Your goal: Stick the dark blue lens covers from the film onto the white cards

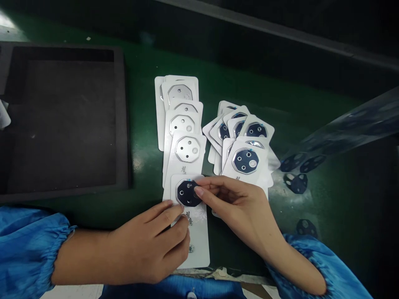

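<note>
A white card (199, 245) with printed markings lies in front of me, near the table's front edge. On its upper part sits a dark octagonal sticker (183, 195) with several round holes and a silvery rim. My left hand (149, 245) holds the card's left side, its curled fingers reaching over the face just below the sticker. My right hand (237, 203) has thumb and index finger together on the sticker's right edge, partly covering it. Beyond the card, a row of overlapping cards (188, 149) carries silver octagons. To the right is a loose pile of cards (246, 161) with dark octagons.
A black shallow tray (121, 124) stands at the left on the green table (143, 137). Clear film with dark octagons (349, 128) rises at the right. Loose dark octagons (296, 183) lie under or on clear film there. A dark ledge (280, 33) runs along the back.
</note>
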Available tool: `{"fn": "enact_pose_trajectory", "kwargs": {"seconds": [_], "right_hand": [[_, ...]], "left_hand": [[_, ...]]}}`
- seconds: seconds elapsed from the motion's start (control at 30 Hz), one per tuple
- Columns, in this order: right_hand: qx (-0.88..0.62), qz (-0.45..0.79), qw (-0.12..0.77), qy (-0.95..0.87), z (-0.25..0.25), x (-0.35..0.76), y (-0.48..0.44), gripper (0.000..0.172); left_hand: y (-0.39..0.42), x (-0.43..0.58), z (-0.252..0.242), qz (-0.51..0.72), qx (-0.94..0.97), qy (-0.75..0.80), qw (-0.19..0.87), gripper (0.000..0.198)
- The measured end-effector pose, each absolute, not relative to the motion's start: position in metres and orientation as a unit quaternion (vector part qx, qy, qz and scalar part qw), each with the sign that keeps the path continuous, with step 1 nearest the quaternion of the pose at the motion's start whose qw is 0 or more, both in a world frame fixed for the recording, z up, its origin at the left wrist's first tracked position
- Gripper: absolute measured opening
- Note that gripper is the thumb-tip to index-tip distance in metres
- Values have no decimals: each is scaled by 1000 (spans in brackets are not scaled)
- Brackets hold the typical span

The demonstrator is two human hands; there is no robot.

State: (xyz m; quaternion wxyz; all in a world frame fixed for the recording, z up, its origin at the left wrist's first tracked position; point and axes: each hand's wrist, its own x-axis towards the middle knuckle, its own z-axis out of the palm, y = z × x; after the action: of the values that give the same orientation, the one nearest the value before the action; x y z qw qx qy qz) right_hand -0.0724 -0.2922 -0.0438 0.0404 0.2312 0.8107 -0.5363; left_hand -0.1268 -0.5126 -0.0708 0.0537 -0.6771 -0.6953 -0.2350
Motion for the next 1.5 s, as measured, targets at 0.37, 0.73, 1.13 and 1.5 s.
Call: {"fn": "enact_pose_trajectory", "kwargs": {"seconds": [0.37,0.73,1.13,1.5], "right_hand": [[-8,-245,-132,961,-54,-65,-301,9],[25,-147,-114,982,-72,-66,-304,43],[48,-134,-115,983,-75,-86,-298,28],[55,-417,-224,879,-20,-80,-254,23]], "left_hand": [[-516,-125,-71,-208,-678,-702,70,25],[-517,-122,-70,-218,-668,-707,79,24],[-523,-118,-74,-138,-688,-710,58,47],[-524,-131,-66,-166,-631,-741,158,59]]}}
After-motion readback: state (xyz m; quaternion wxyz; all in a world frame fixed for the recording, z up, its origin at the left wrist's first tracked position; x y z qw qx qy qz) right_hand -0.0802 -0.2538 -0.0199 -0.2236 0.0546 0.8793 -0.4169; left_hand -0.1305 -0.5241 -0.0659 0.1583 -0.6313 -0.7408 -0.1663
